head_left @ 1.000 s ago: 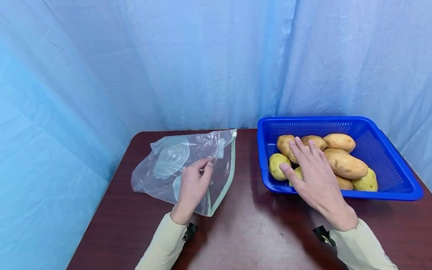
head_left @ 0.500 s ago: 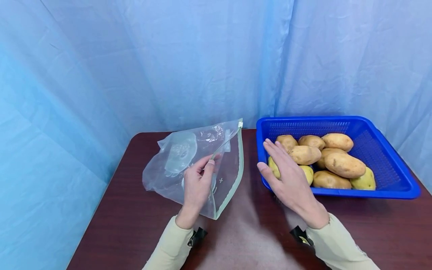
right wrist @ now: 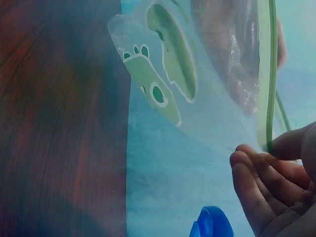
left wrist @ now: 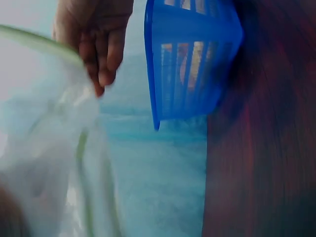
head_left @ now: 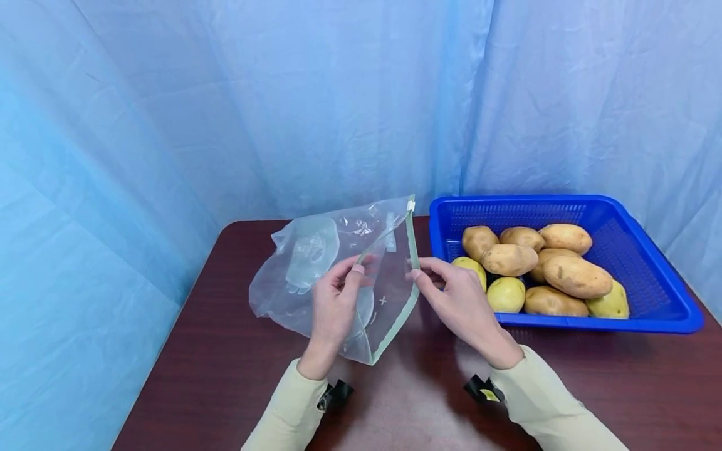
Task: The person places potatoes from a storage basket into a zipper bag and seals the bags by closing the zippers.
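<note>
A clear plastic zip bag (head_left: 307, 269) with a green edge and a green printed figure is lifted off the dark red table (head_left: 225, 376). My left hand (head_left: 352, 270) pinches one layer of its mouth. My right hand (head_left: 417, 272) pinches the green zip edge (head_left: 413, 247) on the other side. In the right wrist view the bag (right wrist: 197, 74) hangs in front of my right hand's fingers (right wrist: 256, 182), and the left hand shows dimly through the plastic. The left wrist view is blurred and shows the bag (left wrist: 44, 148) and the right hand (left wrist: 96, 44).
A blue plastic basket (head_left: 564, 205) stands at the right of the table and holds several potatoes (head_left: 575, 275), some brown, some yellow-green. Its corner (left wrist: 187, 64) shows in the left wrist view. A blue curtain (head_left: 225, 113) closes off the back and left.
My right hand left the potatoes in the basket, moved left and took hold of the bag's zip edge. My left hand lifted the bag and carried it a little to the right.
</note>
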Available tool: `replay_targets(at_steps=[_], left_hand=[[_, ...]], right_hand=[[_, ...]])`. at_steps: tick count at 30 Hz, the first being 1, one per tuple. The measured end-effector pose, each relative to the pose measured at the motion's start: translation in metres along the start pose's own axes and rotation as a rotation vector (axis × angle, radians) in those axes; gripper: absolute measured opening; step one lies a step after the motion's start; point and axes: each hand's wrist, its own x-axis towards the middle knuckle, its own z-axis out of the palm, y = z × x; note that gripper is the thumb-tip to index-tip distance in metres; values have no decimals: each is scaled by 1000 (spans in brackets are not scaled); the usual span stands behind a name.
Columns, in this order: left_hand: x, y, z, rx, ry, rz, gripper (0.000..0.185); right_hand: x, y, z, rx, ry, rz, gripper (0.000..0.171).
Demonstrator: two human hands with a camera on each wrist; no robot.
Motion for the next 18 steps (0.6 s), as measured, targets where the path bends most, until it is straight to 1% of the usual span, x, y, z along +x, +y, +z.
replay_targets(at_steps=[3,5,7,8,10,13,15,18], left_hand=[[5,-1,-9,119,-25,0,21],[8,-1,-15,192,-71,-7,20],[10,-1,-23,220,-125,-38,19],[10,0,-27,203,-154,-69,19],[10,0,-34,112,-205,-159,20],[8,0,-40,-118,-252,-317,27],[6,-1,-39,-294,-269,-410,28],[2,-2,-32,-519,-300,-502,22]], right_hand=[[-1,3,-2,-10,20,-28,14],[-3,6,-5,-28,36,-34,13],[-4,8,-8,-47,40,-36,13],[-4,9,-8,-59,39,-38,13],[-5,11,-9,-85,34,-44,14],[-5,14,-12,-115,30,-39,16],[-5,17,-16,-133,34,-28,17],[-5,21,-23,-157,37,-15,18]])
